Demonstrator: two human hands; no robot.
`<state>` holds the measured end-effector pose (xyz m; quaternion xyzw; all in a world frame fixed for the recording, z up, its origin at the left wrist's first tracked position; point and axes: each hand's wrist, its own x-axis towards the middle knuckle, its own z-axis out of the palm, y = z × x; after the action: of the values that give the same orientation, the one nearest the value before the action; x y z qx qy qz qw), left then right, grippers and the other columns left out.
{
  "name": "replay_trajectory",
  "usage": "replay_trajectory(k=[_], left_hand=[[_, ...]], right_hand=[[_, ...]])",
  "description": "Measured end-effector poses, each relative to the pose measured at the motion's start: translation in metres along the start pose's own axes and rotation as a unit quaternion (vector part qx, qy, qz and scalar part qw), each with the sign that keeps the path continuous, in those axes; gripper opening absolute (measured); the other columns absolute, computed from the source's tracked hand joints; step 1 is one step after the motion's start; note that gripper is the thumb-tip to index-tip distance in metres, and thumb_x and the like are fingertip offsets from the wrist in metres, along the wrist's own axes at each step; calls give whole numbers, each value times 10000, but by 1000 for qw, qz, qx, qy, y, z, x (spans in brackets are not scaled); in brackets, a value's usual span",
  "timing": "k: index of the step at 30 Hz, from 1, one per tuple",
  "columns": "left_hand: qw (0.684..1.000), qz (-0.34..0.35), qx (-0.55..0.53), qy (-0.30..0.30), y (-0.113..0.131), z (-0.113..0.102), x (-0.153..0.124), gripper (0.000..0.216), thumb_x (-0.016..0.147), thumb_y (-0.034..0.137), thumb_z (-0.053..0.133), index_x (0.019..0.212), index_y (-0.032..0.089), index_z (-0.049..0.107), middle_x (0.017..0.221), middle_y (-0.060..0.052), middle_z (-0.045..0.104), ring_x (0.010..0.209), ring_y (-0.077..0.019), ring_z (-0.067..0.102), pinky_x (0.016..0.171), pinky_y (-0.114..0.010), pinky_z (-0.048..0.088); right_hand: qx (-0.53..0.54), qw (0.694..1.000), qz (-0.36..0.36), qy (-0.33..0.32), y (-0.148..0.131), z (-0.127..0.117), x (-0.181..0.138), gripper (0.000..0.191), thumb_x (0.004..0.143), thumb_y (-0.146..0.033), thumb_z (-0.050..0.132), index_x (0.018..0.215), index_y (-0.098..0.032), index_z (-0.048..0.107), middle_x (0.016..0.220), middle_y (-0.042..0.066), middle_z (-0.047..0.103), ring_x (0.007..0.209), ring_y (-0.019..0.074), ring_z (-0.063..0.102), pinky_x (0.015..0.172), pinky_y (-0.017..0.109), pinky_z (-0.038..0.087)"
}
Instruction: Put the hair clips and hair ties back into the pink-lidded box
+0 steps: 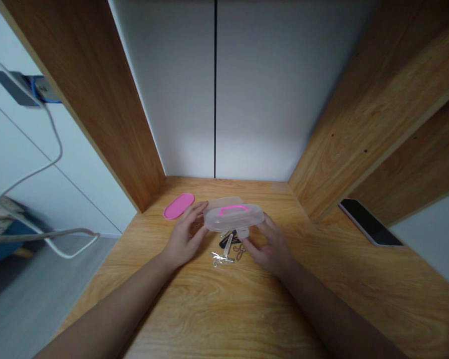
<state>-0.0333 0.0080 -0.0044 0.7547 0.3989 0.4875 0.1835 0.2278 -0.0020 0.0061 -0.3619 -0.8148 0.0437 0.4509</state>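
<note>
Between my two hands is a clear plastic case [228, 219] with a bright pink handle, held a little above the tabletop. My left hand [187, 234] grips its left end, fingers behind and thumb in front. At the right end my right hand [271, 244] has hold of it, with the thumb close to the front latch tab. Several hair clips [223, 259] lie in a small pile under and in front of the case, some silvery, one dark, one pinkish. The case partly hides the pile. To the left of my left hand rests a pink oval tray [178, 206].
A wooden tabletop [209, 309] is bounded by wood panels on both sides and a white back panel [254, 99]. A dark-screened phone or tablet [370, 222] lies at the right. A white cable [56, 159] hangs at the left, beyond the table.
</note>
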Motion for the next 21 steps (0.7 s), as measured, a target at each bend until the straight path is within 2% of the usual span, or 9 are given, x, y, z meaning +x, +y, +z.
replay_trajectory(k=[4, 8, 14, 17, 21], left_hand=[[997, -35, -67, -32, 2, 2, 1, 386, 962, 303, 565, 1338, 220, 590, 1362, -138, 595, 1247, -265, 578, 1043, -453, 509], [994, -59, -86, -40, 0, 2, 0, 402, 962, 348, 570, 1336, 202, 594, 1326, -142, 638, 1182, -263, 634, 1015, -450, 531], [995, -41, -51, -74, 4, -2, 0, 445, 1010, 362, 454, 1413, 195, 544, 1424, -133, 587, 1319, -285, 553, 1123, -501, 438], [997, -41, -1, -59, 5, -2, 0, 445, 999, 340, 473, 1419, 209, 541, 1417, -123, 595, 1307, -282, 562, 1115, -503, 447], [997, -40, 58, -19, 0, 0, 0, 366, 962, 296, 540, 1304, 207, 633, 1321, -113, 663, 1235, -265, 608, 1082, -484, 477]], right_hand=[[-26, 999, 21, -14, 3, 3, -2, 531, 854, -289, 722, 1353, -303, 540, 1317, 104, 594, 1240, 284, 577, 1048, 475, 515], [-18, 999, 43, -27, 5, 3, -1, 579, 866, -310, 720, 1402, -309, 501, 1356, 98, 573, 1282, 274, 550, 1094, 468, 478], [12, 999, 42, -8, 2, 2, 2, 499, 942, -304, 617, 1419, -312, 470, 1428, 92, 528, 1342, 255, 499, 1128, 478, 438], [6, 995, 92, 25, 4, 3, 4, 461, 956, -308, 583, 1405, -286, 479, 1412, 104, 531, 1337, 265, 495, 1143, 503, 411], [-2, 985, 161, 57, 15, 5, 4, 450, 966, -326, 547, 1400, -236, 472, 1386, 133, 536, 1304, 279, 503, 1135, 541, 397]])
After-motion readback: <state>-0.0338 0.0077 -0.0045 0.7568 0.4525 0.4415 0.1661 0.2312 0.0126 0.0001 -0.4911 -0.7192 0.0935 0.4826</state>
